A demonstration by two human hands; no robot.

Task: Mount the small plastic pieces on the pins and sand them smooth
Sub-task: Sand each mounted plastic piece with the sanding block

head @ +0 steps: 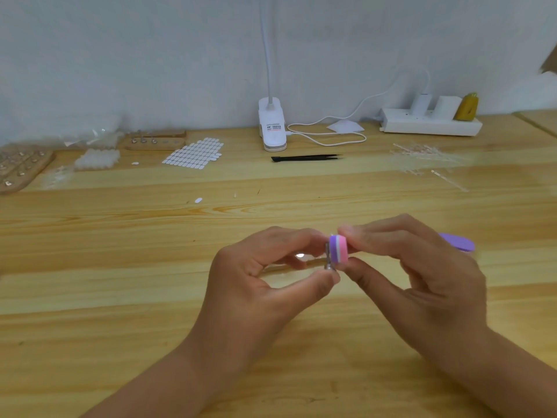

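Pale wood table (120, 297). Back L: pin blocks (155, 140), white oval pcs (194, 153) in rows, one loose oval (198, 200) nearer. Ctr: clip lamp base (272, 128), black tweezers (306, 158). Back R: pwr strip (431, 123), clear sticks (428, 158).

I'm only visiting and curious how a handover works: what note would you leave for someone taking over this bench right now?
Left hand: pinches a metal pin between thumb and fingertips.
Right hand: grips the sanding file, its end against the pin's top.
Supplies: the sheet of white oval pieces lies at back left, with wooden pin blocks beside it and black tweezers further right.
Done: sanding is under way. The piece on the pin is too small to make out.
Left: the sheet looks nearly full, so most pieces probably remain.
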